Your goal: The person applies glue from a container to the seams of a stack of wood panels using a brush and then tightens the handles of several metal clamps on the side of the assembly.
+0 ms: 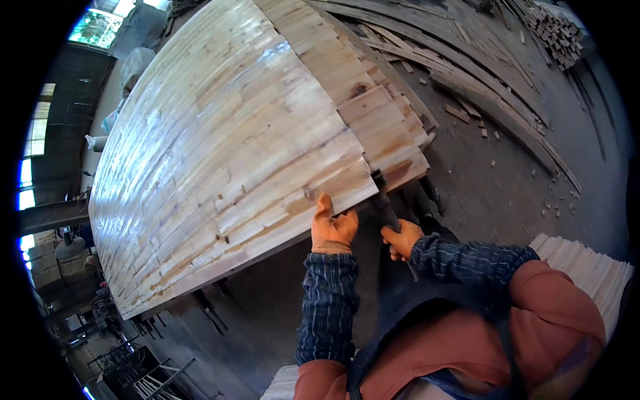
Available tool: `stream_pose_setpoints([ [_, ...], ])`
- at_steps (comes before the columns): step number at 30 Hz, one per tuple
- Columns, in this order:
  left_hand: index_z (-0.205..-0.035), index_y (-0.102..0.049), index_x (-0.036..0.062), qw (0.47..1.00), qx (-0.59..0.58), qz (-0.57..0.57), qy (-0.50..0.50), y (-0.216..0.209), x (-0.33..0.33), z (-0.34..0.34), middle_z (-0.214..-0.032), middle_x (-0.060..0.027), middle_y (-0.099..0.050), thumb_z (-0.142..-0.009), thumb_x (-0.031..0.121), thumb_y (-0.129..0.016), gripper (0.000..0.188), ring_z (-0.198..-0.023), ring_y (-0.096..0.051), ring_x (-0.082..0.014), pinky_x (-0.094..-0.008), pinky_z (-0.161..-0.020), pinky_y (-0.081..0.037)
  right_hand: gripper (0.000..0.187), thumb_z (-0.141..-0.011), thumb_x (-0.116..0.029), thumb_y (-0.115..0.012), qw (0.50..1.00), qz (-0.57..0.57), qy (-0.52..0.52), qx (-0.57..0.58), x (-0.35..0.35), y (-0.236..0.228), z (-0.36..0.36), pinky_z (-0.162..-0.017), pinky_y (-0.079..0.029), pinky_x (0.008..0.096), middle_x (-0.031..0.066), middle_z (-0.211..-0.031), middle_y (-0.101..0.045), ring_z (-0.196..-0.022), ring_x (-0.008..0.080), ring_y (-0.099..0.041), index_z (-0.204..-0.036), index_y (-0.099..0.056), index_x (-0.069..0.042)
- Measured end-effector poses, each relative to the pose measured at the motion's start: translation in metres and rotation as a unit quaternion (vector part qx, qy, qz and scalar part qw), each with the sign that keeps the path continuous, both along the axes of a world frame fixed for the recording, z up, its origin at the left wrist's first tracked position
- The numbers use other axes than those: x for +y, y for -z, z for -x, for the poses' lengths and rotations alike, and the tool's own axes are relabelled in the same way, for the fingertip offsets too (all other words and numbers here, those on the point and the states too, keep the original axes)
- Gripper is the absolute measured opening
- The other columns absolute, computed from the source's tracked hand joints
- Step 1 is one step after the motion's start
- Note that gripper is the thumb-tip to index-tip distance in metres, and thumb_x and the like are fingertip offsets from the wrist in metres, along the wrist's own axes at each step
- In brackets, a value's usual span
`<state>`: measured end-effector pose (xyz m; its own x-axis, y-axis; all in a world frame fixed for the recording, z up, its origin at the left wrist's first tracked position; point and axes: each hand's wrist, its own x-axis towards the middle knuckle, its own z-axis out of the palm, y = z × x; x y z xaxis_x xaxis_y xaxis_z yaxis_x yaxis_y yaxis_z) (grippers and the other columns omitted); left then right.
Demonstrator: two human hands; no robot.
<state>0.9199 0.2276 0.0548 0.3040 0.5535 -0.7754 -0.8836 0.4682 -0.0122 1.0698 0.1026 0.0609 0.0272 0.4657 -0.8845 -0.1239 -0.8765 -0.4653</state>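
Note:
A wide glued wooden panel (233,133), made of many narrow strips and shiny in places, stretches out in front of me. My left hand (335,230), in an orange glove, holds its near edge close to the right corner, the thumb on top and the other fingers curled at the edge. Just to the right, my right hand (403,240), also gloved in orange, is closed around a dark metal bar (385,205). The bar's far end meets the panel's corner. A second layer of wooden boards (373,113) shows along the panel's right side, with a stepped edge.
Long planks (493,113) and offcuts lie on the floor at the right. A pile of wood pieces (557,37) stands at the far right. Stacked pale strips (587,273) are beside my right arm. Dark metal bars (210,313) stick out below the panel.

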Motion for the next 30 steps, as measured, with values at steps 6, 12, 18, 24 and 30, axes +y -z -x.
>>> stream_pose_setpoints([
  [6, -0.117, -0.06, 0.0041, 0.999, -0.008, 0.035, 0.002, -0.024, 0.009, -0.001, -0.121, -0.0083, -0.065, -0.089, 0.002, -0.064, 0.028, -0.117, -0.059, -0.0278, -0.0472, -0.102, -0.048, 0.034, -0.091, -0.031, -0.06, 0.998, -0.05, 0.041, -0.017, 0.003, -0.022, 0.013, -0.053, -0.051, 0.0325, 0.0081, -0.066, -0.06, -0.055, 0.0174, -0.061, -0.097, -0.056, 0.002],
  [12, -0.114, -0.061, 0.0041, 0.994, 0.028, 0.109, 0.0, -0.018, 0.017, 0.005, -0.12, -0.0086, -0.065, -0.09, 0.004, -0.063, 0.024, -0.113, -0.06, -0.0247, -0.0425, -0.1, -0.048, 0.038, -0.091, -0.034, -0.06, 0.997, -0.069, 0.012, -0.033, -0.006, -0.014, 0.041, -0.058, -0.053, 0.0311, 0.0088, -0.073, -0.064, -0.06, 0.0172, -0.063, -0.103, -0.056, 0.002],
  [18, -0.118, -0.058, 0.004, 0.928, 0.151, -0.203, 0.275, 0.023, -0.031, 0.061, -0.128, -0.0075, -0.06, -0.096, 0.013, -0.057, 0.023, -0.121, -0.055, -0.0227, -0.0357, -0.102, -0.044, 0.066, -0.094, -0.059, -0.046, 0.982, -0.081, 0.026, 0.17, -0.01, 0.012, 0.02, -0.068, -0.055, 0.0331, 0.0127, -0.08, -0.067, -0.074, 0.0206, -0.066, -0.12, -0.056, 0.001],
  [24, -0.118, -0.058, 0.0044, 0.996, -0.013, -0.087, 0.0, 0.002, -0.016, 0.061, -0.123, -0.0089, -0.062, -0.092, 0.019, -0.066, 0.03, -0.118, -0.056, -0.0271, -0.0445, -0.104, -0.047, 0.08, -0.095, -0.068, -0.034, 0.93, -0.054, 0.216, 0.291, 0.012, 0.018, 0.022, -0.071, -0.054, 0.0351, 0.0113, -0.089, -0.067, -0.071, 0.0213, -0.062, -0.128, -0.055, 0.002],
  [30, -0.11, -0.062, 0.0054, 0.994, 0.058, -0.064, 0.062, 0.021, 0.005, 0.077, -0.109, -0.0041, -0.066, -0.09, 0.013, -0.069, 0.023, -0.106, -0.061, -0.0226, -0.036, -0.091, -0.054, 0.051, -0.096, -0.049, -0.053, 0.974, -0.122, 0.119, 0.152, 0.007, 0.031, 0.041, -0.05, -0.044, 0.0299, 0.0034, -0.07, -0.052, -0.055, 0.0133, -0.05, -0.102, -0.057, 0.001],
])
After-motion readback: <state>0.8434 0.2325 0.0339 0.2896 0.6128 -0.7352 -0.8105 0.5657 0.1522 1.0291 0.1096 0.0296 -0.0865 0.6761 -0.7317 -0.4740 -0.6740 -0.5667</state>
